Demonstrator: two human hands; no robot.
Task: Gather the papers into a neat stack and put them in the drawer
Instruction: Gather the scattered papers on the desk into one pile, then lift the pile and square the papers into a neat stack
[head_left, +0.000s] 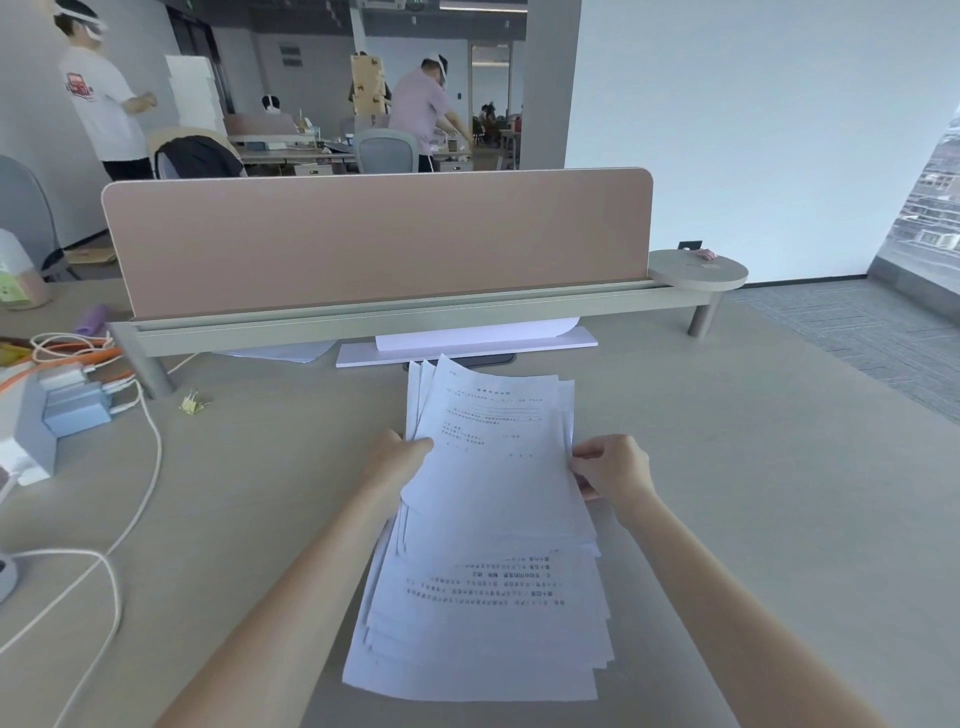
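Observation:
A loose sheaf of printed white papers (498, 457) is held between both hands over the grey desk (753, 493), its sheets fanned unevenly at the far end. My left hand (395, 457) grips its left edge. My right hand (613, 467) pinches its right edge. Beneath it lies a second untidy stack of papers (483, 623), with text facing away from me. More white sheets (467, 338) lie under the partition rail. No drawer is in view.
A pink partition screen (379, 239) on a rail crosses the desk's far side. White and orange cables (130, 467), adapters (72, 405) and a yellow clip (192, 402) sit at the left. A round side shelf (696, 267) is at the right. People stand behind.

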